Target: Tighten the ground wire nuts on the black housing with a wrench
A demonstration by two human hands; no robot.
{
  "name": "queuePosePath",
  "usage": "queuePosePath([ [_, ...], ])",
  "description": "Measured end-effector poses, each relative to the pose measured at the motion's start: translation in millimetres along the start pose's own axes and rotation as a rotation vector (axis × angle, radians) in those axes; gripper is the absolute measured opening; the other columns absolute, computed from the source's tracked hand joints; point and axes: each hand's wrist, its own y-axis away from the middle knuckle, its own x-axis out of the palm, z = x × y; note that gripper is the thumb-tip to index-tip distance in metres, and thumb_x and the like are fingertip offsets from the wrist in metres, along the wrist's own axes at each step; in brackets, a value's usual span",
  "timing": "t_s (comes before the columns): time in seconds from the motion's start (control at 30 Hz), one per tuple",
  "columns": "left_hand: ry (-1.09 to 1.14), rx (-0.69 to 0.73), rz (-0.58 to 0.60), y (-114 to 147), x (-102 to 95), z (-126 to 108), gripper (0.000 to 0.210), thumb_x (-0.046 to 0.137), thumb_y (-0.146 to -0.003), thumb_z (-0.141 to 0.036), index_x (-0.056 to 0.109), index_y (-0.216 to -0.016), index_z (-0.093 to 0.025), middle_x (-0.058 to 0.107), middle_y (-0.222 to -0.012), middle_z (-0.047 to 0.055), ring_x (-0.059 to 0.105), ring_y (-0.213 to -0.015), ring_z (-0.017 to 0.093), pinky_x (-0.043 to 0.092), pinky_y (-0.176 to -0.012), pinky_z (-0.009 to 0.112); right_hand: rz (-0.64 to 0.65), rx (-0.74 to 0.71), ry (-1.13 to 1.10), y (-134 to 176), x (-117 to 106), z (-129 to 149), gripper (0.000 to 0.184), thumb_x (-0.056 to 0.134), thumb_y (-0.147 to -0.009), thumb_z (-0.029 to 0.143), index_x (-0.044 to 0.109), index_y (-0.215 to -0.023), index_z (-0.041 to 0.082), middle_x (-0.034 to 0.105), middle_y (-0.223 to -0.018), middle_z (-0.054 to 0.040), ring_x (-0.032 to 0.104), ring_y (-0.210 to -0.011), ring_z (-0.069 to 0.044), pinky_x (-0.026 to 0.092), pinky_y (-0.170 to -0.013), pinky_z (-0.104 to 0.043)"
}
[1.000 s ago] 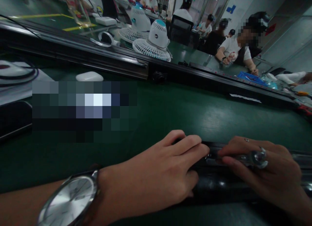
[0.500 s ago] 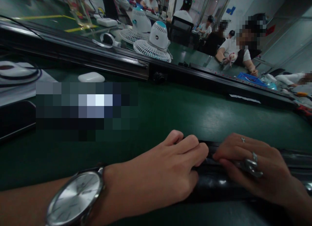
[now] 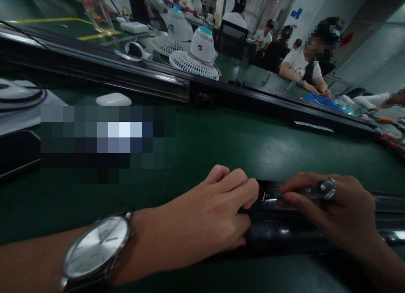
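Observation:
A long, glossy black bar (image 3: 278,232) lies across the front of the green table. Curled over its left part is my left hand (image 3: 218,208), with a silver-dialled watch on the wrist; the fingertips are hidden. My right hand (image 3: 341,204) is above the bar, thumb and forefinger pinched on a slim tool with a shiny rounded end (image 3: 326,188). The tool points left along the bar, toward my left fingers. Its exact kind does not show. A small glossy dark piece (image 3: 268,198) lies between the two hands.
A black rail (image 3: 253,99) runs across the table behind my hands. Beyond it stand white fans (image 3: 202,50). A white case (image 3: 114,99), a dark phone-like slab (image 3: 19,154) and a blurred patch lie at left. Several people sit farther back, one (image 3: 308,65) near a blue tray (image 3: 321,101).
My right hand has turned, so the tool's shiny end now sits higher and its shaft points left. My left hand has shifted slightly left in view and stays curled on the bar.

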Motion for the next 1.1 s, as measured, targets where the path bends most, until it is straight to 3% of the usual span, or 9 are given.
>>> queuePosePath([
  [0.57, -0.028, 0.010, 0.002, -0.3, -0.3, -0.7, 0.022, 0.076, -0.091, -0.035, 0.069, -0.079, -0.018, 0.060, -0.106, 0.006, 0.049, -0.101, 0.022, 0.036, -0.082, 0.038, 0.015, -0.048, -0.072, -1.2, 5.8, 2.0, 0.008, 0.071, -0.096, 0.029, 0.071, -0.093, 0.022, 0.075, -0.072, 0.0012, 0.068, -0.055, -0.012, 0.048, -0.050, -0.025],
  [0.83, 0.003, 0.001, 0.021, 0.4, -2.1, -0.1, 0.021, 0.074, -0.093, -0.033, 0.068, -0.079, -0.018, 0.060, -0.108, 0.006, 0.048, -0.103, 0.022, 0.035, -0.083, 0.038, 0.128, -0.186, -0.128, -2.8, 3.9, -2.9, 0.002, 0.066, -0.096, 0.016, 0.067, -0.098, 0.017, 0.072, -0.077, -0.0019, 0.066, -0.068, -0.014, 0.050, -0.062, -0.028],
  [0.97, -0.003, 0.002, 0.025, -0.3, -2.5, -0.6, 0.022, 0.075, -0.092, -0.034, 0.068, -0.078, -0.018, 0.060, -0.107, 0.006, 0.048, -0.102, 0.022, 0.035, -0.082, 0.038, 0.203, -0.333, -0.191, -3.2, -3.8, -8.3, 0.015, 0.062, -0.094, 0.005, 0.064, -0.103, 0.016, 0.074, -0.089, -0.0045, 0.068, -0.083, -0.017, 0.055, -0.076, -0.035],
  [1.1, -0.013, 0.007, 0.008, 0.1, -0.6, -0.4, 0.021, 0.078, -0.089, -0.034, 0.068, -0.079, -0.018, 0.060, -0.108, 0.006, 0.048, -0.102, 0.022, 0.036, -0.084, 0.038, 0.126, -0.193, -0.155, -0.5, -7.1, -8.1, 0.009, 0.065, -0.096, 0.014, 0.067, -0.103, 0.019, 0.075, -0.084, -0.0024, 0.070, -0.074, -0.015, 0.055, -0.065, -0.030],
])
